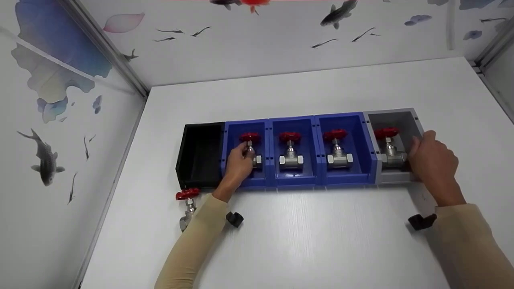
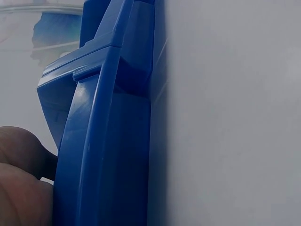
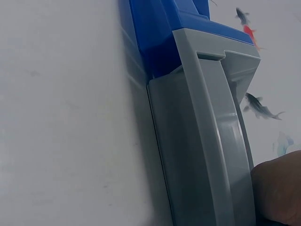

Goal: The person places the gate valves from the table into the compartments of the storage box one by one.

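Observation:
My left hand (image 1: 241,162) reaches into the leftmost blue bin (image 1: 227,140) and pinches a metal valve (image 1: 258,161) below its red handwheel. In the left wrist view its fingers (image 2: 23,188) show behind the bin's front wall. My right hand (image 1: 435,162) is curled at the right side of the grey bin (image 1: 401,178), its fingers at the right end of another red-handled valve (image 1: 389,152). The hand covers that end of the valve and part of the bin's wall. Both valves stand with handwheels towards the back.
Two more valves (image 1: 291,154) (image 1: 338,152) stand in the other blue bins. A black bin (image 1: 200,184) ends the row at the left. Another valve (image 1: 189,204) stands on the white table (image 1: 301,241) before it, partly behind my left sleeve. Printed walls enclose the table.

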A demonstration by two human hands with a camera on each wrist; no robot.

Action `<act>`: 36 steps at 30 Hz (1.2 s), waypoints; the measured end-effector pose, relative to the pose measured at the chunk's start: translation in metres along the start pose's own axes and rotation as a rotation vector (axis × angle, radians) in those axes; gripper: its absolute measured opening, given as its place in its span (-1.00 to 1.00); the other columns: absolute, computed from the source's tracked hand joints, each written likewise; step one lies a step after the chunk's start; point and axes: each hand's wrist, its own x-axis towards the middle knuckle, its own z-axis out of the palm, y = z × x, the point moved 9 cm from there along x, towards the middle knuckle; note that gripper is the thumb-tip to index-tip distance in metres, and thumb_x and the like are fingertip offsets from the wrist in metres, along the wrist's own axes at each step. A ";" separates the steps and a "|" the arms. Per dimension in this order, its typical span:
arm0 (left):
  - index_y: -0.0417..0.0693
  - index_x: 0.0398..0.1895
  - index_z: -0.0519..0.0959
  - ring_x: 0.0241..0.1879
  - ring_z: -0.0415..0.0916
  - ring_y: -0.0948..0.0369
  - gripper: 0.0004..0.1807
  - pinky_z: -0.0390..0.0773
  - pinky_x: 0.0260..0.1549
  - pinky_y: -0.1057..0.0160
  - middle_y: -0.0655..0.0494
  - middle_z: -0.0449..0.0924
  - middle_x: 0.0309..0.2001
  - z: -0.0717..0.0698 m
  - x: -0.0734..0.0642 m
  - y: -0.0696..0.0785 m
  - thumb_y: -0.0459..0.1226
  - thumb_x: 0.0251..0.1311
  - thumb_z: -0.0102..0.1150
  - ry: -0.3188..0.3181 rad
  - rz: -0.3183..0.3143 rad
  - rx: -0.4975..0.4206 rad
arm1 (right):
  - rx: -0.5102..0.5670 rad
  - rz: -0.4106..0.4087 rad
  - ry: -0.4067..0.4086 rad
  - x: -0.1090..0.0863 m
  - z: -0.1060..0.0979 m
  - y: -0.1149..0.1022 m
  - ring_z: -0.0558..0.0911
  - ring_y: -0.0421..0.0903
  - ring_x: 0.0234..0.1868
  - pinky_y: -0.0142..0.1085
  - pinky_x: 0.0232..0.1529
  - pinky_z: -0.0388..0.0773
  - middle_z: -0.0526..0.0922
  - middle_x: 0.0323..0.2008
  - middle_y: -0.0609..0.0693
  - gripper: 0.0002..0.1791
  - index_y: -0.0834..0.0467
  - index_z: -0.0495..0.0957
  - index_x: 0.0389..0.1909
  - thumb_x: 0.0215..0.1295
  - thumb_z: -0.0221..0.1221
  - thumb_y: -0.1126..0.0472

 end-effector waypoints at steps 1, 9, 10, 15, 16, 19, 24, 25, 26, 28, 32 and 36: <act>-0.35 0.35 0.35 0.21 0.44 0.06 -0.55 0.38 0.25 0.05 -0.16 0.56 0.17 0.000 0.000 0.000 -0.38 0.44 -0.02 -0.001 0.000 0.002 | -0.001 0.001 -0.002 0.000 0.000 0.000 0.52 0.40 -0.55 0.03 -0.71 0.29 0.50 -0.46 0.55 -0.51 0.49 0.25 -0.18 0.59 -0.27 0.05; -0.33 0.30 0.40 0.12 0.48 0.08 -0.59 0.43 0.19 0.05 -0.13 0.59 0.12 -0.001 -0.002 0.002 -0.37 0.44 -0.01 0.002 0.033 0.038 | 0.002 0.007 -0.030 0.000 0.000 0.001 0.51 0.40 -0.54 0.03 -0.69 0.30 0.48 -0.44 0.55 -0.49 0.50 0.23 -0.16 0.59 -0.29 0.03; -0.33 0.31 0.40 0.12 0.49 0.08 -0.58 0.44 0.18 0.04 -0.14 0.59 0.13 -0.001 -0.002 0.003 -0.36 0.45 -0.02 0.002 0.036 0.047 | 0.002 0.006 -0.030 0.000 0.000 0.001 0.51 0.39 -0.54 0.03 -0.69 0.30 0.48 -0.44 0.55 -0.49 0.50 0.23 -0.16 0.59 -0.29 0.03; -0.37 0.39 0.29 0.27 0.41 -0.01 -0.48 0.39 0.25 0.02 -0.24 0.47 0.26 -0.002 -0.006 0.008 -0.31 0.45 -0.02 0.006 0.043 0.105 | -0.001 0.007 -0.025 -0.001 0.001 0.000 0.51 0.33 -0.56 0.00 -0.69 0.30 0.49 -0.44 0.53 -0.49 0.48 0.24 -0.15 0.59 -0.30 0.03; -0.37 0.40 0.27 0.30 0.38 -0.02 -0.46 0.37 0.27 0.01 -0.25 0.44 0.29 -0.002 -0.007 0.008 -0.29 0.45 -0.01 0.004 0.041 0.114 | 0.000 0.008 -0.028 -0.001 0.001 0.001 0.51 0.33 -0.56 0.00 -0.69 0.30 0.49 -0.44 0.53 -0.49 0.49 0.24 -0.14 0.59 -0.30 0.03; -0.32 0.45 0.22 0.38 0.27 -0.04 -0.41 0.28 0.34 0.01 -0.25 0.34 0.36 -0.002 -0.009 0.009 -0.25 0.44 0.01 0.000 0.024 0.127 | 0.003 0.012 -0.039 0.000 0.001 0.002 0.50 0.33 -0.56 0.00 -0.68 0.30 0.49 -0.42 0.54 -0.47 0.51 0.24 -0.12 0.59 -0.31 0.01; -0.21 0.49 0.18 0.42 0.20 -0.02 -0.38 0.22 0.37 -0.01 -0.18 0.28 0.40 -0.004 -0.015 0.012 -0.22 0.43 0.03 -0.010 0.018 0.126 | 0.006 0.011 -0.048 0.000 0.002 0.002 0.50 0.29 -0.58 -0.02 -0.69 0.30 0.49 -0.43 0.54 -0.45 0.53 0.24 -0.10 0.59 -0.32 0.01; -0.21 0.49 0.18 0.42 0.20 -0.02 -0.38 0.22 0.37 -0.01 -0.18 0.28 0.40 -0.004 -0.017 0.013 -0.21 0.43 0.03 -0.012 0.027 0.125 | 0.006 0.007 -0.042 0.000 0.002 0.001 0.50 0.29 -0.59 -0.02 -0.70 0.29 0.49 -0.44 0.54 -0.45 0.53 0.24 -0.11 0.60 -0.31 0.02; -0.21 0.49 0.18 0.42 0.20 -0.02 -0.37 0.22 0.36 -0.02 -0.18 0.27 0.40 -0.005 -0.019 0.015 -0.22 0.43 0.03 -0.013 0.039 0.121 | 0.006 0.003 -0.038 0.000 0.001 0.000 0.50 0.29 -0.60 -0.03 -0.71 0.29 0.49 -0.45 0.54 -0.46 0.53 0.24 -0.12 0.59 -0.31 0.03; -0.23 0.48 0.19 0.40 0.21 -0.02 -0.37 0.23 0.36 -0.02 -0.19 0.28 0.39 -0.006 -0.022 0.020 -0.23 0.42 0.05 -0.009 0.068 0.121 | 0.004 -0.004 -0.029 0.000 0.000 -0.001 0.50 0.29 -0.61 -0.04 -0.73 0.28 0.49 -0.47 0.54 -0.48 0.52 0.24 -0.15 0.59 -0.31 0.04; -0.25 0.46 0.21 0.40 0.22 -0.03 -0.38 0.23 0.36 -0.04 -0.19 0.28 0.39 -0.010 -0.028 0.027 -0.24 0.41 0.07 -0.003 0.111 0.119 | 0.002 -0.007 -0.024 -0.001 -0.001 -0.003 0.50 0.31 -0.61 -0.03 -0.74 0.28 0.49 -0.48 0.55 -0.49 0.52 0.24 -0.17 0.59 -0.32 0.06; -0.21 0.45 0.24 0.41 0.22 -0.02 -0.41 0.23 0.35 -0.05 -0.15 0.30 0.38 -0.015 -0.035 0.031 -0.21 0.43 0.06 -0.025 0.120 0.103 | 0.004 0.005 -0.042 0.000 0.001 0.000 0.51 0.33 -0.58 -0.01 -0.71 0.30 0.49 -0.43 0.56 -0.47 0.52 0.23 -0.14 0.59 -0.32 0.03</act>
